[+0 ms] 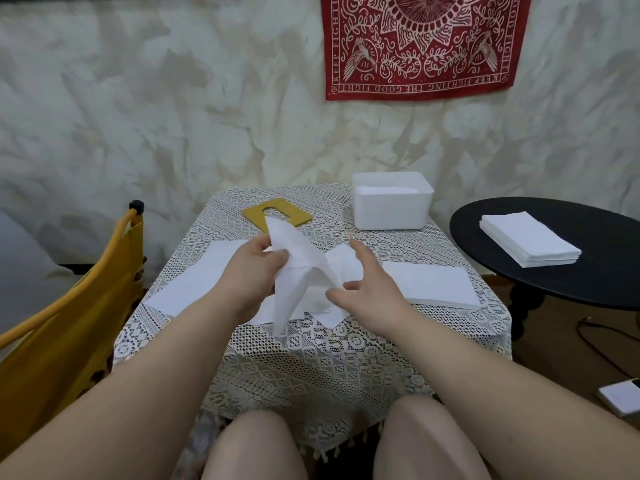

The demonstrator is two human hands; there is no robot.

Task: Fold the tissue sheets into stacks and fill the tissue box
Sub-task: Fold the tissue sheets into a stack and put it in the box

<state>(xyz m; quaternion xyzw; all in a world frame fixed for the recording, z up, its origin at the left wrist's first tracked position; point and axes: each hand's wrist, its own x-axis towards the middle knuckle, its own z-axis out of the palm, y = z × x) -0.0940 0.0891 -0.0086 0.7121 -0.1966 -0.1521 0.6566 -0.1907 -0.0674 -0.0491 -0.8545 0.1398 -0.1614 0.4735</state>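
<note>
So the left hand [254, 268] is doing the work here: its grip is pinching a tissue sheet [298, 271] between thumb and fingers, lifting it off the desk [311, 344] so it's hanging in a crumpled peak. The right hand [370, 289] is hovering just beside the sheet on its right, grip spread, fingers relaxed and not clamping anything; can't tell if the fingertips are actually brushing the paper.

Under both hands a few loose flat sheets [197, 282] are lying on the lace cloth, spreading out to the left. Just right of the right hand a folded stack [433, 284] is sitting flat on the desk.

Further out, the white tissue box [391, 200] is sitting open at the far right corner of the desk, with something white inside. Its yellow lid [277, 211], the one with the slot, is lying flat at the far middle, just behind the lifted sheet.

Off to the right a black round side table [554, 258] is carrying another tissue pile [530, 239]. A yellow chair [69, 306] is standing on the left.
</note>
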